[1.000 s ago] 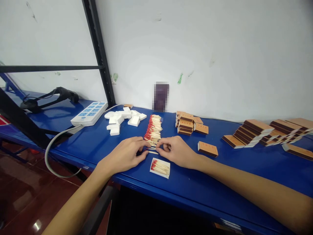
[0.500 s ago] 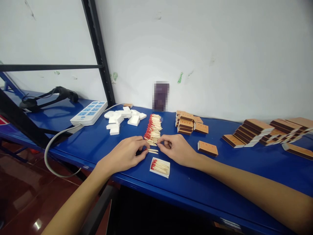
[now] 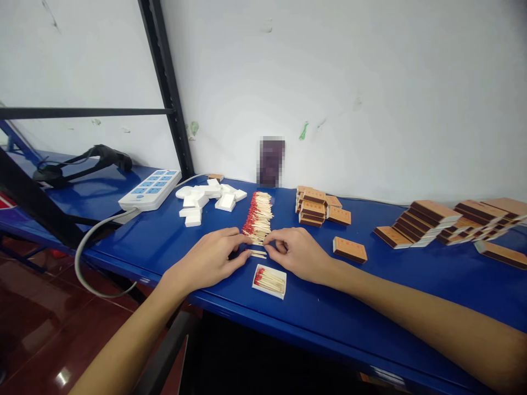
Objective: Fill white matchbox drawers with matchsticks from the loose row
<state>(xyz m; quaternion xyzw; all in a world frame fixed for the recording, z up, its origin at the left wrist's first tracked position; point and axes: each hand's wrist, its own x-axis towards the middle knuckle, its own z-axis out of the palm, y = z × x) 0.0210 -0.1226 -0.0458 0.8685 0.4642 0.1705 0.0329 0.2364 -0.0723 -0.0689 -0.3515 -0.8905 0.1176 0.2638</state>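
Note:
A row of red-tipped matches point(image 3: 258, 216) lies on the blue table point(image 3: 395, 285), running away from me. My left hand point(image 3: 209, 259) rests at the near end of the row, thumb and forefinger pinched on a few loose matches point(image 3: 258, 254). My right hand point(image 3: 297, 252) meets it from the other side, fingertips pinched at the same matches. Just in front of both hands sits a small white tray point(image 3: 269, 281) partly filled with matches.
Several empty white trays point(image 3: 208, 199) lie at the back left beside a white power strip point(image 3: 150, 190) with a grey cable. Brown matchbox sleeves point(image 3: 319, 207) are stacked behind, one point(image 3: 349, 249) lies alone, and filled boxes point(image 3: 448, 219) line the right. A black shelf post point(image 3: 164, 82) rises at the left.
Barely anything moved. My right hand's fingertips shifted slightly at the near end of the match row, and the loose matches stay between both hands.

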